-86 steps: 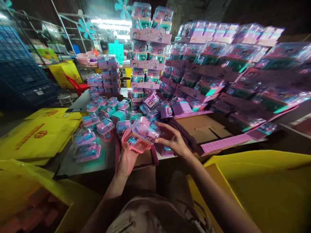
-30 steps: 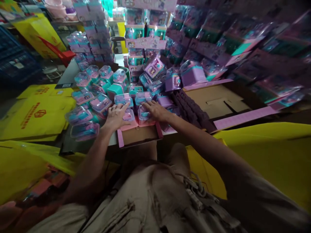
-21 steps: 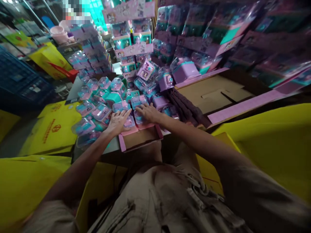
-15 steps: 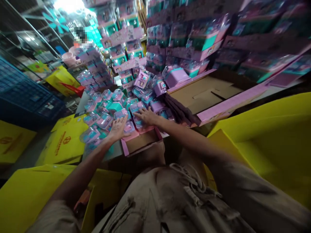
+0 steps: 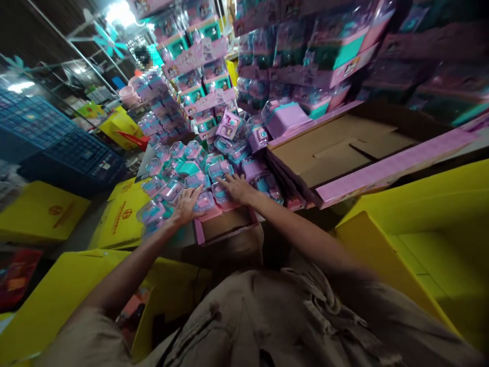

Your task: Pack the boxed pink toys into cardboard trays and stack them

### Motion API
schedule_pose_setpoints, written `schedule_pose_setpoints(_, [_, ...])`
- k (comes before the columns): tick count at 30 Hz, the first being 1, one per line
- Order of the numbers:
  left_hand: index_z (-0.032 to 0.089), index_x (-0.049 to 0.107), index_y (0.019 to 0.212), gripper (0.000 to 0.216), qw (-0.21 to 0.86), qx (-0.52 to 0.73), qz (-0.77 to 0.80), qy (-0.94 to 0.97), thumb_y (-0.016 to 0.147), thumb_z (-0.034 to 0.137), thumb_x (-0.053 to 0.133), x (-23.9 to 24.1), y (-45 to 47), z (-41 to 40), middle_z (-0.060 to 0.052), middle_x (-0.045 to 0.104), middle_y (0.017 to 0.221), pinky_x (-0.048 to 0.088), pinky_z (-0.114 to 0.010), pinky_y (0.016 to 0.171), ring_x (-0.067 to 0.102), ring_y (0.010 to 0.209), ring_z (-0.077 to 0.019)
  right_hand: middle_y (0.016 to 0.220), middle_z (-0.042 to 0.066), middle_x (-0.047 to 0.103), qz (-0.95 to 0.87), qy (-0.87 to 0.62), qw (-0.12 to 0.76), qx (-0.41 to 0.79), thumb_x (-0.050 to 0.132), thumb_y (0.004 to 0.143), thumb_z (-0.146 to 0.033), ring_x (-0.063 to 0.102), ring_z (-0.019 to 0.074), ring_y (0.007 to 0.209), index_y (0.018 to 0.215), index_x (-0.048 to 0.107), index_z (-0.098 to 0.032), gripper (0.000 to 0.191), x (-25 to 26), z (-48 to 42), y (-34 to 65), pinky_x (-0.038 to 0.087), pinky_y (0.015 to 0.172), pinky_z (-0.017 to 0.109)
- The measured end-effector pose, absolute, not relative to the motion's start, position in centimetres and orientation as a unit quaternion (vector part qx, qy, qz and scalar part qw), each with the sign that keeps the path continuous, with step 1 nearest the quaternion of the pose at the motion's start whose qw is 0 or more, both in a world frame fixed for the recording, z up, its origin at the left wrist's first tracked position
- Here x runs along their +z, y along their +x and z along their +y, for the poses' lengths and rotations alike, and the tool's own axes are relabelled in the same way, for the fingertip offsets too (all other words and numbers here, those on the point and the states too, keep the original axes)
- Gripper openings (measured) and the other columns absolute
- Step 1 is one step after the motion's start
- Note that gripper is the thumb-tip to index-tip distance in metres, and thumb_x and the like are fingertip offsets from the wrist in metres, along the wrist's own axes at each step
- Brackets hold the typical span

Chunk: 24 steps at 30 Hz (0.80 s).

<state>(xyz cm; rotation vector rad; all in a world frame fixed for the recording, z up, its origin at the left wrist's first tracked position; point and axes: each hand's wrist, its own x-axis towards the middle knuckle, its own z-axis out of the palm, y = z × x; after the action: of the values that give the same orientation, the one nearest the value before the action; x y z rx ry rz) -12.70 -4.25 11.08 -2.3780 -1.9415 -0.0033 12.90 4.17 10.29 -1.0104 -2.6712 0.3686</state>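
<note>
My left hand (image 5: 186,205) lies flat with its fingers spread on a clear-lidded pink toy pack (image 5: 204,202) at the back of a shallow pink-edged cardboard tray (image 5: 225,229). My right hand (image 5: 237,186) rests open beside it, fingers stretched over a second toy pack (image 5: 221,193) in the same tray. Several loose packs in pink and teal (image 5: 171,188) lie on the table just behind and to the left of both hands.
Tall stacks of packed toys (image 5: 305,56) rise at the back and right. A flat brown carton with pink edges (image 5: 344,148) lies to the right. Yellow cartons (image 5: 420,244) flank my lap; blue crates (image 5: 64,153) stand at left. A person stands far behind.
Earlier I held one pack in both hands above the table; now both hands lie flat on packs in the tray. The camera has tilted and swung to the left.
</note>
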Motion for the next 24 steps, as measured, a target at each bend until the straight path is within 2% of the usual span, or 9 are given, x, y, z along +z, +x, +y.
schedule_pose_setpoints(3, [0.013, 0.032, 0.166, 0.109, 0.039, -0.063, -0.64, -0.765, 0.081, 0.06, 0.081, 11.7, -12.3, -5.7, -0.024, 0.049, 0.153, 0.037, -0.059, 0.12, 0.046, 0.144, -0.0464, 0.173, 0.027, 0.029, -0.913, -0.327, 0.193, 0.149, 0.06, 0.097, -0.012, 0.031, 0.043, 0.16, 0.169, 0.03, -0.018, 0.079, 9.7, 3.5, 14.0, 0.036, 0.119, 0.074])
schedule_pose_setpoints(6, [0.014, 0.035, 0.164, 0.099, 0.09, -0.171, -0.669, -0.718, 0.088, 0.061, 0.074, 13.5, -13.7, -8.3, -0.023, 0.048, 0.158, 0.034, -0.059, 0.124, 0.043, 0.148, -0.0467, 0.175, 0.027, 0.024, -0.888, -0.296, 0.313, 0.159, 0.078, 0.09, -0.023, 0.023, 0.0425, 0.164, 0.171, 0.023, -0.018, 0.098, 8.6, 2.8, 15.5, 0.036, 0.123, 0.07])
schedule_pose_setpoints(8, [0.017, 0.044, 0.158, 0.079, 0.136, -0.231, -0.711, -0.65, 0.094, 0.057, 0.066, 15.2, -16.0, -10.7, -0.021, 0.056, 0.151, 0.038, -0.057, 0.122, 0.049, 0.144, -0.0413, 0.171, 0.026, 0.034, -0.867, -0.282, 0.383, 0.151, 0.074, 0.094, -0.025, 0.028, 0.0402, 0.162, 0.169, 0.031, -0.019, 0.087, 7.8, 2.3, 16.0, 0.037, 0.124, 0.068])
schedule_pose_setpoints(10, [0.016, 0.056, 0.146, 0.061, 0.144, -0.262, -0.767, -0.568, 0.096, 0.051, 0.06, 16.5, -18.9, -13.2, -0.018, 0.068, 0.13, 0.046, -0.052, 0.116, 0.062, 0.127, -0.0345, 0.164, 0.024, 0.044, -0.856, -0.265, 0.419, 0.147, 0.067, 0.099, -0.025, 0.035, 0.0395, 0.159, 0.162, 0.044, -0.019, 0.067, 7.3, 1.6, 15.9, 0.04, 0.122, 0.068])
schedule_pose_setpoints(13, [0.015, 0.068, 0.127, 0.05, 0.036, -0.21, -0.816, -0.538, 0.09, 0.047, 0.059, 16.9, -22.9, -16.6, -0.012, 0.072, 0.107, 0.054, -0.044, 0.104, 0.069, 0.104, -0.0285, 0.157, 0.022, 0.054, -0.866, -0.212, 0.423, 0.16, 0.06, 0.103, -0.025, 0.043, 0.0385, 0.154, 0.154, 0.056, -0.02, 0.051, 7.2, -0.2, 14.2, 0.047, 0.118, 0.068])
schedule_pose_setpoints(15, [0.017, 0.069, 0.128, 0.054, -0.023, -0.135, -0.804, -0.579, 0.085, 0.05, 0.064, 16.0, -24.5, -17.9, -0.013, 0.07, 0.116, 0.053, -0.045, 0.105, 0.068, 0.111, -0.03, 0.154, 0.022, 0.058, -0.885, -0.164, 0.403, 0.166, 0.058, 0.104, -0.023, 0.047, 0.0375, 0.151, 0.151, 0.059, -0.02, 0.047, 7.4, -1.7, 12.7, 0.049, 0.116, 0.067])
schedule_pose_setpoints(17, [0.019, 0.064, 0.139, 0.068, -0.028, -0.072, -0.782, -0.619, 0.08, 0.052, 0.073, 14.9, -25.2, -18.4, -0.015, 0.064, 0.132, 0.049, -0.049, 0.111, 0.062, 0.124, -0.0337, 0.153, 0.022, 0.059, -0.904, -0.122, 0.378, 0.159, 0.056, 0.105, -0.022, 0.049, 0.0377, 0.15, 0.147, 0.063, -0.018, 0.043, 7.5, -3.1, 11.3, 0.049, 0.116, 0.068])
schedule_pose_setpoints(19, [0.019, 0.059, 0.143, 0.08, -0.029, -0.041, -0.768, -0.638, 0.074, 0.05, 0.082, 14.0, -25.5, -18.4, -0.017, 0.059, 0.138, 0.047, -0.051, 0.112, 0.058, 0.128, -0.0356, 0.151, 0.022, 0.061, -0.915, -0.099, 0.361, 0.15, 0.055, 0.105, -0.022, 0.051, 0.0377, 0.149, 0.142, 0.066, -0.017, 0.039, 7.6, -4.0, 10.4, 0.048, 0.116, 0.069])
schedule_pose_setpoints(24, [0.02, 0.064, 0.123, 0.068, -0.08, -0.146, -0.769, -0.617, 0.071, 0.058, 0.083, 14.2, -25.4, -19.2, -0.011, 0.062, 0.123, 0.052, -0.05, 0.107, 0.062, 0.115, -0.0316, 0.136, 0.018, 0.071, -0.895, -0.098, 0.371, 0.227, 0.053, 0.107, -0.024, 0.065, 0.0316, 0.131, 0.144, 0.066, -0.021, 0.039, 8.0, -5.4, 9.9, 0.058, 0.109, 0.058])
